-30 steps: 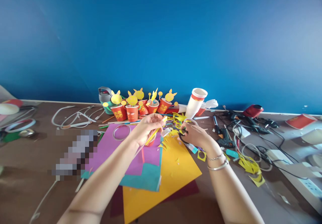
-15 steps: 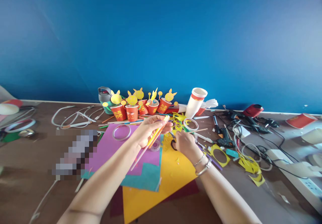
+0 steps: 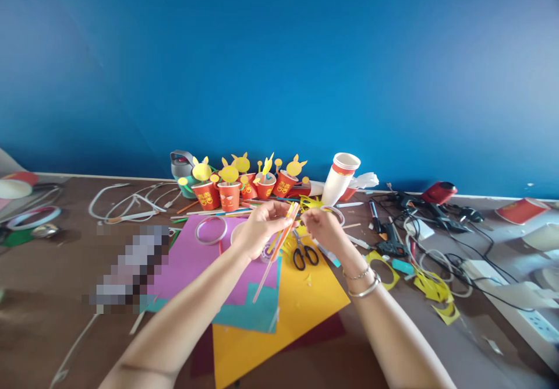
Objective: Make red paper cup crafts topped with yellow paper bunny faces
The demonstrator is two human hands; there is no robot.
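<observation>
My left hand point(image 3: 266, 224) is closed around several thin sticks point(image 3: 279, 242), orange, yellow and pinkish, which slant down over the purple sheet. Close to their upper ends is my right hand point(image 3: 322, 226), its fingers pinched together; anything between them is too small to make out. Black-handled scissors point(image 3: 305, 257) lie on the yellow sheet point(image 3: 279, 331) below my hands. The purple sheet point(image 3: 192, 261) and a teal sheet point(image 3: 251, 313) are under my left arm. A tape ring point(image 3: 211, 230) rests on the purple sheet.
Behind my hands stand several red cups point(image 3: 229, 197) with yellow paper figures point(image 3: 228, 173), and a leaning stack of white cups point(image 3: 338, 180). A glue gun point(image 3: 391, 240), tangled cables, yellow cut-outs point(image 3: 383, 271) and a power strip point(image 3: 515, 301) lie to the right.
My right hand has left the scissors, moving up and slightly right, and they now lie uncovered. My left hand has shifted slightly right with the sticks, which point more steeply down.
</observation>
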